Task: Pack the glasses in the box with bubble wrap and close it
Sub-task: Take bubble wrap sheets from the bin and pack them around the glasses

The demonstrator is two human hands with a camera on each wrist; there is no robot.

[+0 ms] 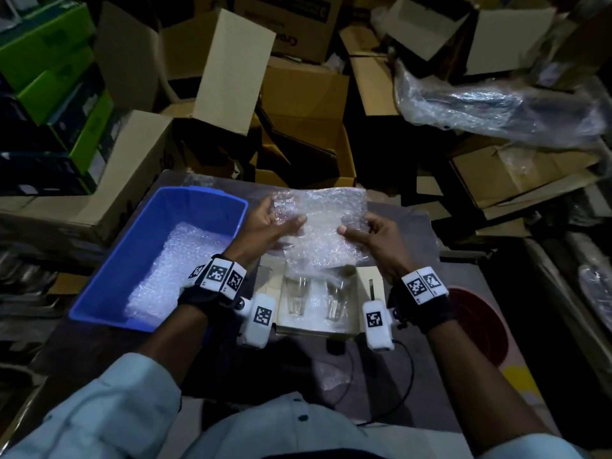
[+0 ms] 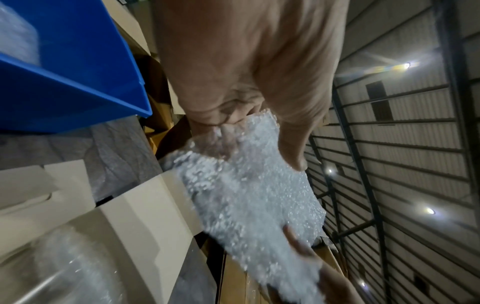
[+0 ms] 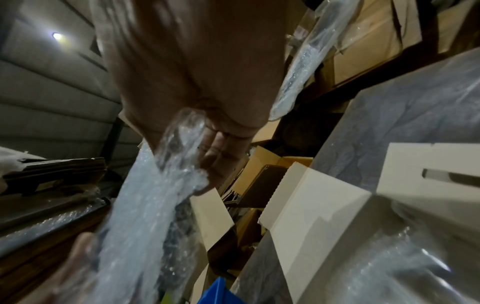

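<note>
A sheet of bubble wrap (image 1: 326, 226) is held up above the small open white box (image 1: 371, 286) on the table. My left hand (image 1: 275, 220) pinches its left edge, thumb on the near side. My right hand (image 1: 371, 233) pinches its right edge. Two clear glasses (image 1: 297, 298) (image 1: 336, 301) lie side by side in the box, below the hanging lower edge of the sheet. In the left wrist view the bubble wrap (image 2: 254, 195) runs between thumb and fingers. The right wrist view shows the bubble wrap (image 3: 155, 205) gripped the same way, with the box (image 3: 311, 205) beneath.
A blue plastic bin (image 1: 212, 207) with more bubble wrap (image 1: 175, 266) inside stands left of the box. A loose scrap of wrap (image 1: 331, 372) and a black cable lie near the table's front. A red round object (image 1: 480, 323) sits at right. Cardboard cartons (image 1: 298, 134) crowd behind the table.
</note>
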